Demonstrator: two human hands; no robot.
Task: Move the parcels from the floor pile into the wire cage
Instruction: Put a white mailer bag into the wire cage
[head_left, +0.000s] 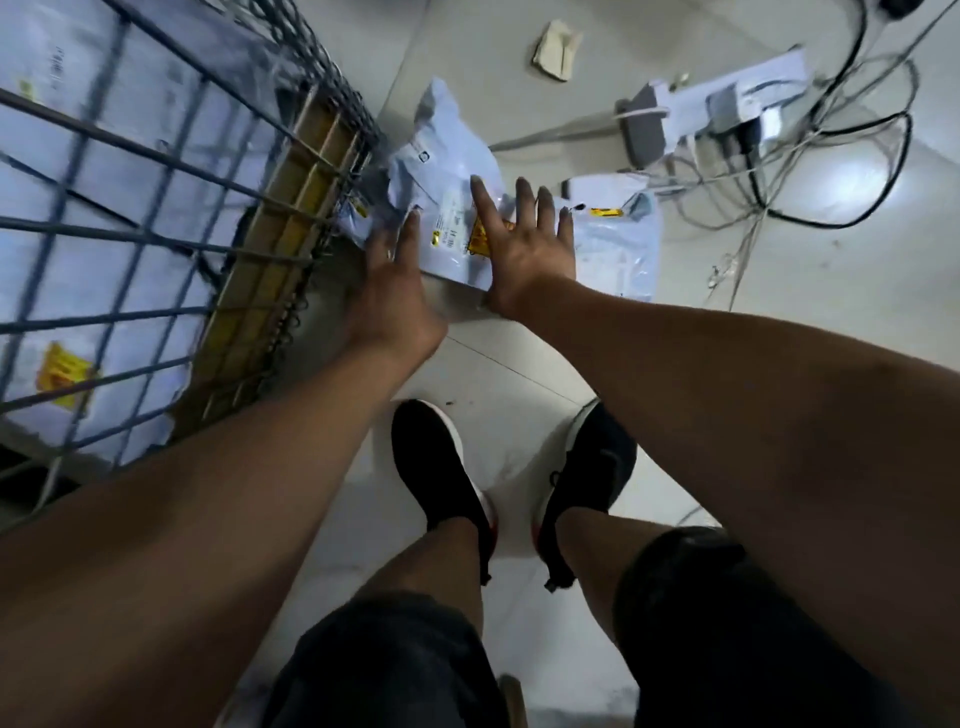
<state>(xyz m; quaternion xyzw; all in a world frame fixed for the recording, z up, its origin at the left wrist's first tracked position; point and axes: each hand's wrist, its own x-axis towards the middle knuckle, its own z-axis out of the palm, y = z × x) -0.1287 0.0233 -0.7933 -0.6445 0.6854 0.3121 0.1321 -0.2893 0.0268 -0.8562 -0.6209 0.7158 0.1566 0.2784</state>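
Because the parcels lie low on the floor (498, 369), just beside the wire cage (156, 171), the person bends over them with both arms stretched down. Left hand (392, 291): fingers straight, set along the left edge of the top parcel (447, 176). Right hand (530, 249): fingers splayed wide over its labelled face, nothing pinched. Neither hand has closed on anything, and blur hides whether the palms touch the plastic or hover above it. Judgement: hands bracket the parcel from two sides so a limp, crumpled mailer can be scooped up without folding, so the grasp is not yet made. Count on the floor: two white mailers sure, the top parcel overlapping a second parcel (618, 254) to its right. A further white fold behind may be a third, but I cannot tell. Count in the cage: white bagged parcels (67, 93) show through the wire, at least two, exact number unreadable. One cage. Loose cables (831, 171) lie near the pile, a possible snag.
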